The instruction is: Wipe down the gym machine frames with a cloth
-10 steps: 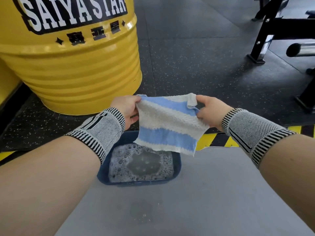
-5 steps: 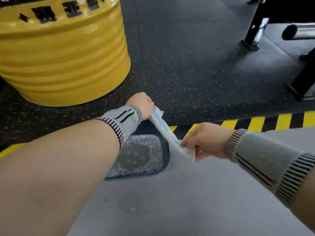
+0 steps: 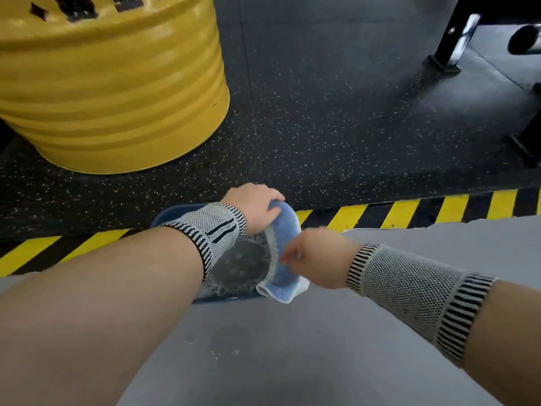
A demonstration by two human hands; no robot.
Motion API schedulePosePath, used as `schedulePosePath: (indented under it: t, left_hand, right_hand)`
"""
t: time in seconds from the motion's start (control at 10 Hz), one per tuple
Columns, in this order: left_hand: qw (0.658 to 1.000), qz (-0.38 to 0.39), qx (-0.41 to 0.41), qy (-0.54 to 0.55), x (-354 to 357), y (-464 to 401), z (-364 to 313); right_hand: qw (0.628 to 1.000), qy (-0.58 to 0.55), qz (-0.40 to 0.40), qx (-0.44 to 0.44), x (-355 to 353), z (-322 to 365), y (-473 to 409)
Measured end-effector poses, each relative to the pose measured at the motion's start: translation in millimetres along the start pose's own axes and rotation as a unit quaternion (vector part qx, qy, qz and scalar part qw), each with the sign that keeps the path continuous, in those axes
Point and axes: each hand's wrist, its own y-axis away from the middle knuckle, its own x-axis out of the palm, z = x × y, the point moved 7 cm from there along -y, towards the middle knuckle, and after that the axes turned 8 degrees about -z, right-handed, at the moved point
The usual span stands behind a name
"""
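Both hands (image 3: 254, 206) (image 3: 316, 256) grip the cloth (image 3: 285, 247) (drum (image 3: 117, 92) lettering unreadable).

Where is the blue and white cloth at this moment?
In the head view, the cloth is low of centre, held between the left hand and right hand, over the right edge of the blue basin of soapy water.

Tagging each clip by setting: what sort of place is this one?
Most likely a gym floor. Speckled black rubber flooring, the black foot of a machine frame at top right, and yellow-black hazard striping along a grey platform suggest it.
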Motion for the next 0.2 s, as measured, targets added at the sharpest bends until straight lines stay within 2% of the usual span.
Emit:
schedulePosePath:
  t: [0.1, 0.2]
  left_hand:
    - [1.000, 0.014, 0.011, -0.015, 11, 3, 0]
    - [0.999, -0.032, 0.012, 0.018, 1, 3, -5]
  right_hand:
    - [0.994, -0.066, -0.072, 0.055, -1, -18, -8]
    - [0.965, -0.210, -0.113, 0.106, -4, -32, -8]
